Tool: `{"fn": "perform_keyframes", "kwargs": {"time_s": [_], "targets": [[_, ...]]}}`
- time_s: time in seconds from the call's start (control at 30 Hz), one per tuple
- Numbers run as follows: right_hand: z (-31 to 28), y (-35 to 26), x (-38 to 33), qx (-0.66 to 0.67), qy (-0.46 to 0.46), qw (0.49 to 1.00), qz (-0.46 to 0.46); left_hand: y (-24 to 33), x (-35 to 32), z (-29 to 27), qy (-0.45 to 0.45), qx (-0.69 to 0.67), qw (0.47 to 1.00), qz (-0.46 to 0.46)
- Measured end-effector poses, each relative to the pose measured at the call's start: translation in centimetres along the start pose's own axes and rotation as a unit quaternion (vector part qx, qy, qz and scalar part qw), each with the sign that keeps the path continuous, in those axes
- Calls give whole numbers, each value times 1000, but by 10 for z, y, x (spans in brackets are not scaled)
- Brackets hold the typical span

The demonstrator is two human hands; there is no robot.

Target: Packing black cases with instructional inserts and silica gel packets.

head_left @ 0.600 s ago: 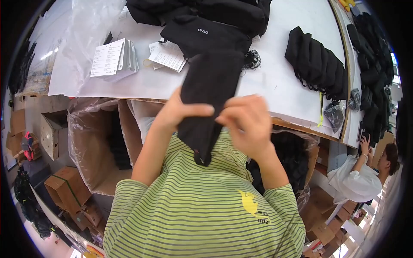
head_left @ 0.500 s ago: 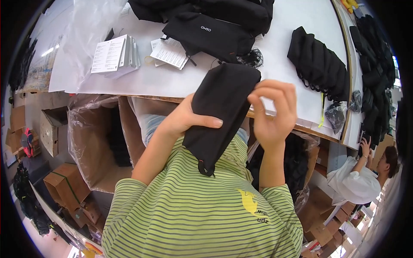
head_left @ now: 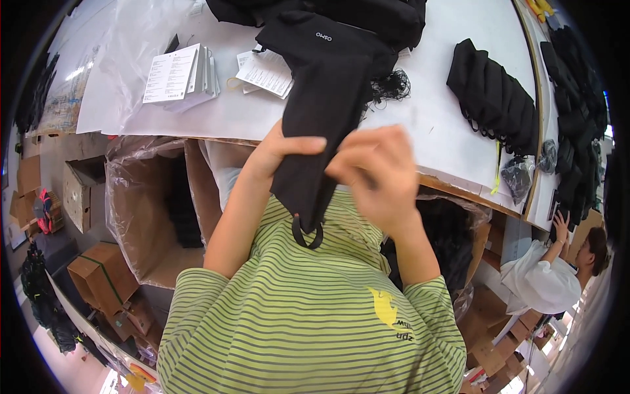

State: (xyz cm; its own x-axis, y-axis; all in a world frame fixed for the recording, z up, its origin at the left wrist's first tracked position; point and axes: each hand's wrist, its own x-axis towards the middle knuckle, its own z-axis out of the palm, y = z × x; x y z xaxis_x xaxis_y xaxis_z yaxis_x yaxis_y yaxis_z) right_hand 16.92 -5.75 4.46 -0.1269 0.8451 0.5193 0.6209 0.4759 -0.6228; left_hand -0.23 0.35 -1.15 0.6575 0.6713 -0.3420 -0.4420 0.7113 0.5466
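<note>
While both hands hold it up in front of the chest, the black pouch [head_left: 321,125] hangs lengthwise between the desk [head_left: 433,125] edge and the striped green shirt [head_left: 308,315], its lower end carrying a small dark ring [head_left: 307,234] that dangles free. The left hand [head_left: 279,154] grips the pouch's left edge, thumb laid flat across the front and the other fingers hidden behind the fabric. The right hand [head_left: 377,174] meets it from the other side, fingers curled and pressed together on the right edge; it is blurred, so the exact pinch cannot be told. By the look of it, the step in hand is folding or smoothing the pouch into a narrow shape. The next move likely calls for a firm hold on both edges so the fabric does not slip open, and care that the ring stays clear of the fingers. On the desk lie a heap of black bags [head_left: 328,20], a row of folded black pieces [head_left: 495,98], printed leaflets [head_left: 177,72], and a sheet of clear plastic [head_left: 125,59]. A lined cardboard box [head_left: 151,210] stands below the desk, left of the person.
</note>
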Motion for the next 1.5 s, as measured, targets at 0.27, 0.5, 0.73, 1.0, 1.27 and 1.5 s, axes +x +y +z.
{"fn": "perform_keyframes", "kwargs": {"time_s": [0.27,0.5,0.73,1.0,1.27,1.5], "targets": [[5,-7,-4,-9,-26,999,-19,4,8,-5,13,-89,996,-2],[12,-12,-13,45,-59,997,0,3,7,-15,15,-153,988,-8],[3,-12,-11,-75,33,994,67,13,10,-12,171,-9,984,43],[17,-13,-42,-14,26,975,219,-15,-7,30,173,-104,974,105],[2,20,-61,252,43,910,326,-53,-32,-10,236,163,935,209],[-5,47,-69,172,-31,879,443,-35,-21,-37,207,395,866,225]]}}
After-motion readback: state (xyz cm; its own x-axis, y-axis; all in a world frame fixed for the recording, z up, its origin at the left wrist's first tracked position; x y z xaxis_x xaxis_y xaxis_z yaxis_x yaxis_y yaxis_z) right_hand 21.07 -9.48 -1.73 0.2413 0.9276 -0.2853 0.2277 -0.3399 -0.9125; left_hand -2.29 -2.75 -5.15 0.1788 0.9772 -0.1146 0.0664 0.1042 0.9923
